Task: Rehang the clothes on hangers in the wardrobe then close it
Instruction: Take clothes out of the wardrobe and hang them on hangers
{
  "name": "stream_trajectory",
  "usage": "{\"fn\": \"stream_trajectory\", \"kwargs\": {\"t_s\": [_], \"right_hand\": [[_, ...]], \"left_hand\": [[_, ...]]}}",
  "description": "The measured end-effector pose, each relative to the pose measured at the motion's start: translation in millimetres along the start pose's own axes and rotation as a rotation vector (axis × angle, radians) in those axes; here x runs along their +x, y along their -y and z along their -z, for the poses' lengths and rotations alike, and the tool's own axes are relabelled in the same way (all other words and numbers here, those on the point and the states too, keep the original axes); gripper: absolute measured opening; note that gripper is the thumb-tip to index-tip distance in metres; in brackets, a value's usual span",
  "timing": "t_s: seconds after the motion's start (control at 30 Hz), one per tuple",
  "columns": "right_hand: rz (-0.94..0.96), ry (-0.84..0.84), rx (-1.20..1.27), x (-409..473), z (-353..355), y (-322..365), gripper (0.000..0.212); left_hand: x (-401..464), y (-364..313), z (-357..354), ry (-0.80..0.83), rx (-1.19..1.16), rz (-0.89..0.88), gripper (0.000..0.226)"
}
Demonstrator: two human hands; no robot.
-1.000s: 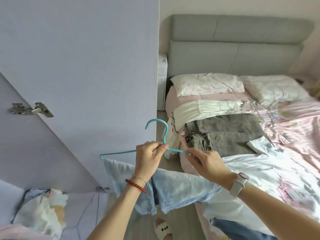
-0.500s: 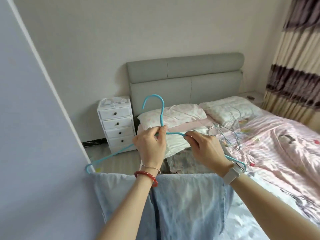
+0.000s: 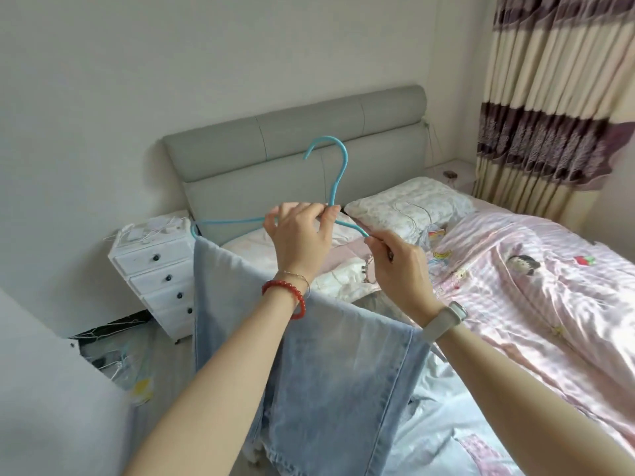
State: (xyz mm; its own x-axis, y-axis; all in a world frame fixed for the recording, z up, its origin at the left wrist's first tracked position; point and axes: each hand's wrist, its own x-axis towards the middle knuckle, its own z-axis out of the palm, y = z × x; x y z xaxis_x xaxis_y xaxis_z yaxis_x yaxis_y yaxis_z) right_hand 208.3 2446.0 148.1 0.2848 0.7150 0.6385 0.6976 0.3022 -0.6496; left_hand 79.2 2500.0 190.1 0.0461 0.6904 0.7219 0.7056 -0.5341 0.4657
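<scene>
I hold a turquoise wire hanger [image 3: 338, 173] up in front of me, its hook pointing up and left. Light blue jeans [image 3: 319, 365] are folded over its lower bar and hang down. My left hand [image 3: 300, 231], with a red bead bracelet, pinches the hanger at the base of the hook. My right hand [image 3: 400, 266], with a white watch on its wrist, grips the hanger's right shoulder. A corner of the pale wardrobe door [image 3: 51, 389] shows at the lower left.
The bed [image 3: 536, 290] with pink striped bedding and pillows [image 3: 409, 207] fills the right side, under a grey headboard [image 3: 295, 139]. A white drawer chest [image 3: 158, 273] stands left of the bed. Striped curtains [image 3: 556, 97] hang at the far right. Pale clothes [image 3: 443, 417] lie on the bed's near end.
The view has swung right and up from the wardrobe door to the bed and curtains. Both hands have kept hold of the hanger and raised it, so the jeans hang longer.
</scene>
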Motion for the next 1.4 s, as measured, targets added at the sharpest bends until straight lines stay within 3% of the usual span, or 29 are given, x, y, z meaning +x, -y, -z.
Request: {"fn": "stream_trajectory", "kwargs": {"t_s": [0.17,0.4,0.53,0.73,0.9,1.07,1.23,1.4], "right_hand": [[-0.258,-0.035,-0.014,9.0,-1.0,-109.8,0.017],[-0.697,0.036,-0.203,-36.5,-13.3,-291.6,0.026],[-0.820,0.012,-0.286,-55.2,-12.0,-369.3,0.023],[-0.864,0.295,-0.378,-82.8,-13.3,-455.2,0.030],[-0.993,0.570,-0.375,-109.4,-22.7,-472.3,0.047],[-0.866,0.550,-0.394,-121.8,-35.8,-434.7,0.049],[-0.625,0.538,-0.451,-128.7,-49.2,-365.0,0.047],[-0.672,0.465,-0.283,-156.0,-68.3,-260.9,0.045]], "left_hand": [[-18.0,2.1,-102.5,0.357,0.066,0.051,0.041],[-144.3,71.5,-211.2,1.036,0.239,0.373,0.054],[-214.2,110.3,-244.2,1.277,0.336,0.448,0.058],[-292.9,143.4,-271.0,1.550,0.427,0.493,0.065],[-310.7,150.5,-278.8,1.570,0.466,0.456,0.068],[-294.2,155.2,-269.7,1.553,0.375,0.489,0.064],[-263.0,153.8,-236.3,1.260,0.395,0.384,0.055],[-257.4,150.8,-154.3,0.996,0.413,0.344,0.051]]}}
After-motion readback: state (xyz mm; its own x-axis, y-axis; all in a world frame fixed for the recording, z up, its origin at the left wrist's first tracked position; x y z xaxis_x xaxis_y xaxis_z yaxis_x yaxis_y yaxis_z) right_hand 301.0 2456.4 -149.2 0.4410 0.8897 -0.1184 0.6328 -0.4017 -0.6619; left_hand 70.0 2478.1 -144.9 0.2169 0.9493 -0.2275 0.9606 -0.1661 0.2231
